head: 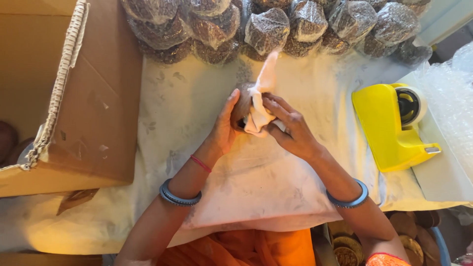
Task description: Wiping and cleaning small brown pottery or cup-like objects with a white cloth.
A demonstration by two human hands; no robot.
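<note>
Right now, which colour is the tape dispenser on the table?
The tape dispenser is bright yellow, seen best in the head view.

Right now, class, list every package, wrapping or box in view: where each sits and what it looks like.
Clear plastic-wrapped brown bundles: stacked along the far edge, rounded, shiny.
Open brown cardboard box: left side, flap raised.
Bubble wrap sheet: right edge, translucent.
Yellow tape dispenser: right, wedge-shaped, white roll.
Brown round object in white wrapping: centre, held between left hand and right hand.
No signs or screens.

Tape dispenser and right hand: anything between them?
Head view: only bare white cloth lies between the right hand and the yellow tape dispenser.
</note>
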